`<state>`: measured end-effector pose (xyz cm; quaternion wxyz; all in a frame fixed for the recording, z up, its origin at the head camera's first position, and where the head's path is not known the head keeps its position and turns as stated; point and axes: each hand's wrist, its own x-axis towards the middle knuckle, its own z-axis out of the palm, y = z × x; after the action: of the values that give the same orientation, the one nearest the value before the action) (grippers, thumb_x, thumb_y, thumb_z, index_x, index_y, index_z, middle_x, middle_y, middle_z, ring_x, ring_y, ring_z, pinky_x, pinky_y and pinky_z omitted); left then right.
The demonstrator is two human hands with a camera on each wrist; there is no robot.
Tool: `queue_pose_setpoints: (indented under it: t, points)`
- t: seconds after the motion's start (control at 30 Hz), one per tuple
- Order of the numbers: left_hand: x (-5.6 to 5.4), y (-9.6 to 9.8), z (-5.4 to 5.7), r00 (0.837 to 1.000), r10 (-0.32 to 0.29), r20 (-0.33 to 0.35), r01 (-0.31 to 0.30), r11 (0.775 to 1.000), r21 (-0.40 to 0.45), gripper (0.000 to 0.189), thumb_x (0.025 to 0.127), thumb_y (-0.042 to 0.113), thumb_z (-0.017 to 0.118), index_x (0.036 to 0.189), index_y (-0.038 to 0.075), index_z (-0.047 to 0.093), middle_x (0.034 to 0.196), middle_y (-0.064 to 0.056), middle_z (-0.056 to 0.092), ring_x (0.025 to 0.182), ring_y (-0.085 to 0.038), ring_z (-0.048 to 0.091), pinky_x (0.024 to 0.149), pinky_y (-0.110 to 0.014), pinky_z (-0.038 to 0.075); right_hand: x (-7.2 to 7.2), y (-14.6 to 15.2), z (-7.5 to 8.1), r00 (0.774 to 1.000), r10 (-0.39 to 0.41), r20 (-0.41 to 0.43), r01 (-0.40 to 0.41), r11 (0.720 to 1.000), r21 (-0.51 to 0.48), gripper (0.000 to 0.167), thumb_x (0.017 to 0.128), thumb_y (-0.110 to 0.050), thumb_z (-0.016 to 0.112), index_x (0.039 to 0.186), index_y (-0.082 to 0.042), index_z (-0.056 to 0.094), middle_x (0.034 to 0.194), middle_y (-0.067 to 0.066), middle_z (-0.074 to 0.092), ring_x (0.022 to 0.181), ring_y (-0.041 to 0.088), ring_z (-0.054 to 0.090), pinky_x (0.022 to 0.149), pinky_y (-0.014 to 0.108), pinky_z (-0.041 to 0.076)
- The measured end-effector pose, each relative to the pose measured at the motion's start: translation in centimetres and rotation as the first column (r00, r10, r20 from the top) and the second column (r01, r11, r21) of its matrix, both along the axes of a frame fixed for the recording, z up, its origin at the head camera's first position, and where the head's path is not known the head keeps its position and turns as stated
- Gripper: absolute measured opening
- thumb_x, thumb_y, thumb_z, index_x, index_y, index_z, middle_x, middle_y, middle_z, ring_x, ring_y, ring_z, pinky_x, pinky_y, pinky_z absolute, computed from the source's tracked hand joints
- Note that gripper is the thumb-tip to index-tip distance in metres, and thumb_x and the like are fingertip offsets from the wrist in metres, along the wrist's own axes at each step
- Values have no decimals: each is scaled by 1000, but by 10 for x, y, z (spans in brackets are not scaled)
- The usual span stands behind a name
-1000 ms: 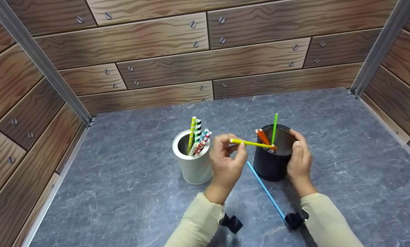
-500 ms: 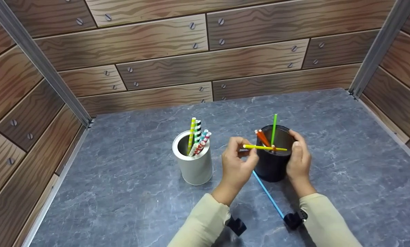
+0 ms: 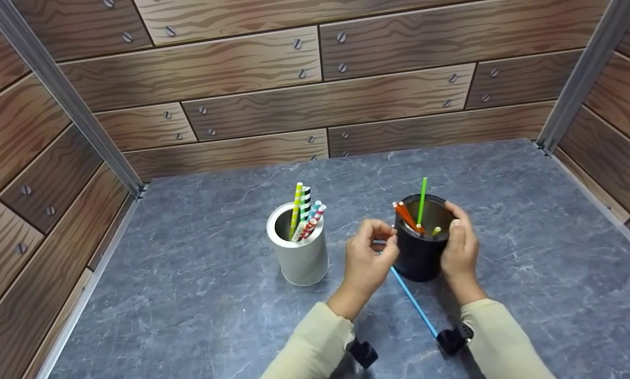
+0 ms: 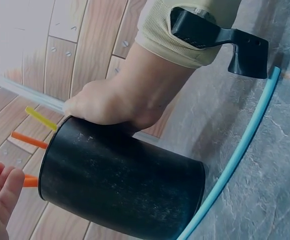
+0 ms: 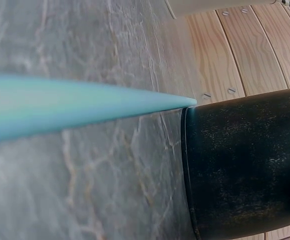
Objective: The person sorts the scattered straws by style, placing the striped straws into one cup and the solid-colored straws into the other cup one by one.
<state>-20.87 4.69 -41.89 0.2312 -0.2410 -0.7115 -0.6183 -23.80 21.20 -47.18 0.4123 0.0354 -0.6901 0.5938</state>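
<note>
My right hand [image 3: 460, 247] grips the right side of a black cylindrical cup [image 3: 419, 258] near its rim. Inside it stand a tall green straw [image 3: 422, 202], orange straws [image 3: 404, 213] and a yellow straw [image 3: 436, 230], whose end just shows at the near rim. In the left wrist view the yellow straw [image 4: 41, 118] pokes out of the cup's mouth. My left hand [image 3: 367, 255] hovers at the cup's left side, fingers loosely bent, thumb apart, holding nothing. A blue straw [image 3: 415, 302] lies on the table between my arms, its far end by the cup.
To the left a white cylindrical cup [image 3: 302, 263] holds several striped paper straws [image 3: 305, 210]. Wood-patterned walls [image 3: 252, 116] enclose the grey marbled tabletop [image 3: 188, 295] at the back and sides. A black wrist camera mount [image 3: 362, 353] hangs below my left sleeve.
My left hand has moved right to the black cup and let go of the yellow straw, which has dropped inside. My right hand has stayed on the cup.
</note>
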Motion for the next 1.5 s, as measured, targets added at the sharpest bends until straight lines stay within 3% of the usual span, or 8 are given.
queue_pose_setpoints:
  t: [0.23,0.37,0.57,0.73,0.83,0.9,1.17,1.5]
  points:
    - [-4,-1,-9,1000,19,-12,-19,1000,-2,13,76,-7,61,83,2,56,81,-13,67,73,-15,66,61,-22,55,7,-5,9,1000,14,-24,-15,1000,-14,37,92,1,28,117,16,52,115,-6,60,106,-1,50,94,15,36]
    - [-5,-1,-10,988,92,124,-82,993,-81,10,75,0,63,82,4,57,78,-7,66,71,-9,63,61,-16,52,6,-5,7,1000,14,-17,-14,1000,-11,38,92,1,28,117,16,52,116,7,61,106,-1,50,93,15,37]
    - [-16,1,-30,882,181,434,-34,945,-324,17,68,12,68,82,5,60,69,2,59,61,-5,52,56,-17,45,1,1,0,1000,9,11,-9,1000,-6,39,93,-1,27,119,13,52,118,19,58,106,-2,50,93,13,36]
    - [-25,5,-59,798,223,560,56,898,-437,18,68,13,70,78,6,56,61,4,50,52,-8,48,48,-20,40,0,2,-2,1000,4,6,-4,1000,-13,39,93,-2,27,119,13,52,118,13,60,106,-2,50,92,13,36]
    - [-30,8,-72,754,233,614,71,900,-429,18,71,10,68,69,9,50,56,3,49,44,-9,50,42,-20,40,1,0,-1,1000,3,10,-3,1000,-16,39,93,-1,26,118,15,51,117,8,61,105,-2,50,91,13,36]
    - [-32,8,-75,741,250,624,53,904,-425,21,73,9,64,63,12,46,50,2,50,37,-10,51,38,-20,40,1,-1,-1,1000,5,17,-5,1000,-16,39,93,-1,26,119,14,52,118,9,61,106,-2,49,92,13,36]
    - [-35,10,-76,750,300,589,7,887,-461,43,76,9,57,43,18,31,34,6,40,29,-6,43,33,-20,26,0,-2,1,1000,6,13,-6,1000,-7,39,92,0,27,118,13,53,117,23,57,105,-2,50,92,14,37]
    - [-37,15,-78,754,371,542,-40,849,-526,28,69,11,67,47,13,50,38,-3,54,30,-10,51,45,-17,44,0,-1,1,1000,-2,18,2,1000,3,39,92,0,27,118,13,53,116,21,58,104,-1,50,91,14,37]
